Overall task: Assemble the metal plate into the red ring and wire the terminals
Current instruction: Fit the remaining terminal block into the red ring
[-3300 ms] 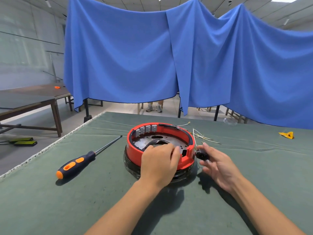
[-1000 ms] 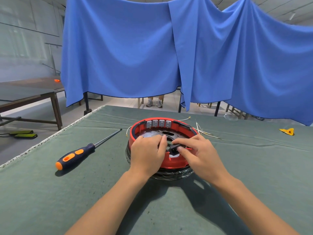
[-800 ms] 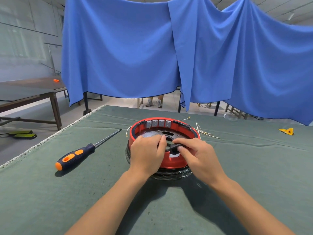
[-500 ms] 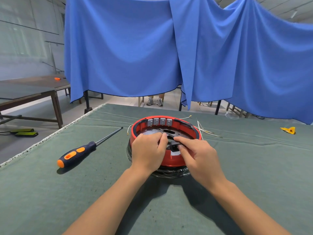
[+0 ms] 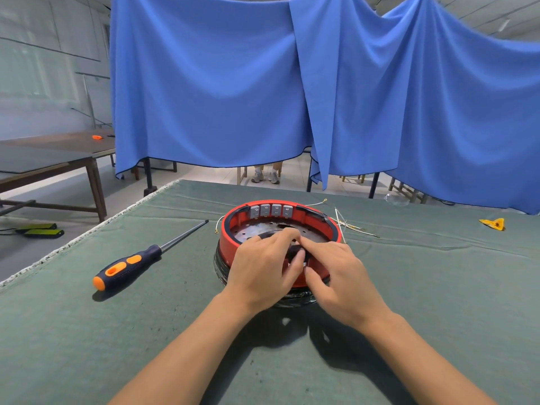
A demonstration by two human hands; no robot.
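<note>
Your right hand has come in from the red ring's side to pinch a small black part with your left hand at its near rim, mid-table, metal plate already seated, suggesting wiring's underway.

Beyond my green-clothed table a blue curtain hangs across the room. Far left stands a wooden bench before a pale wall. The floor is light tile, and chair legs show under the curtain.
</note>
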